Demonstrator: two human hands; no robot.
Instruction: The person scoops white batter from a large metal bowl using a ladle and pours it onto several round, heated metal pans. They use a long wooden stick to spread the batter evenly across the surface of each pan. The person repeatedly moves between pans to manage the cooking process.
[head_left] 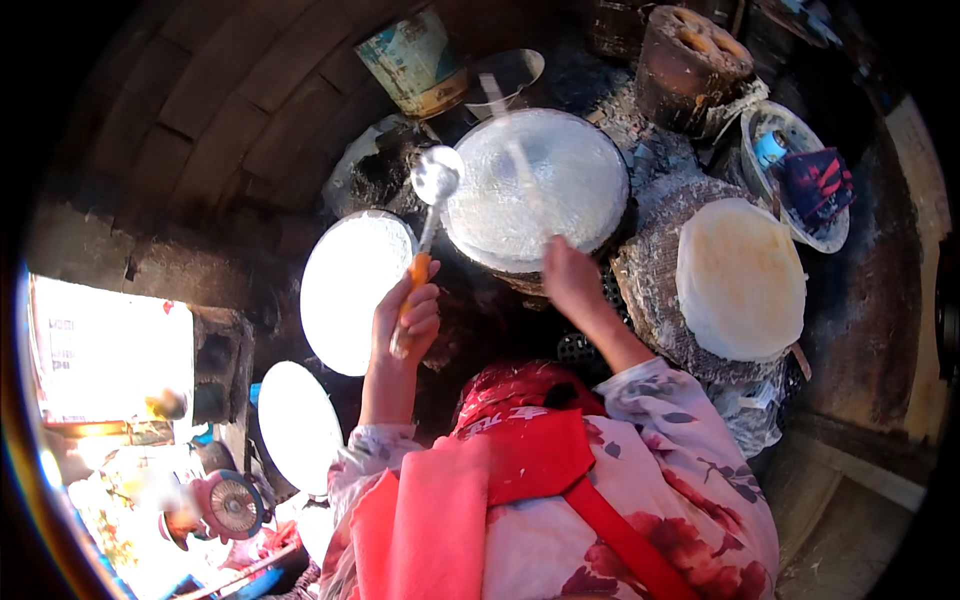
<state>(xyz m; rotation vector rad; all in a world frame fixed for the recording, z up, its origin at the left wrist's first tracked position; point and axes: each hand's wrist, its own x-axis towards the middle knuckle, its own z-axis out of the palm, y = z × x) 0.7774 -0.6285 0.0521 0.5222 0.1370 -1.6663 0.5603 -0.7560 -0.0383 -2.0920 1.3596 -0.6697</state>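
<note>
My left hand (pixel 405 318) grips a metal ladle (pixel 437 174) by its orange-banded handle, with the round bowl raised near the griddle's left edge. Over the round griddle (pixel 612 222), a thin whitish layer of batter (pixel 500 200) covers the top. My right hand (pixel 575 285), at the griddle's near edge, is closed on a long pale stick (pixel 520 165). The stick slants away across the batter; its far end is blurred by motion. To the left, nearest the ladle hand, is a bright white round surface (pixel 358 292), too overexposed to show its contents.
On the right, pale round flatbreads (pixel 742 280) lie on a round woven mat (pixel 650 265). Behind them are a basin (pixel 825 238) with a dark cloth and a perforated cylindrical block (pixel 692 75). A worn metal bucket (pixel 412 62) and a pan (pixel 525 75) stand behind the griddle. Another white disc (pixel 299 427) is lower left.
</note>
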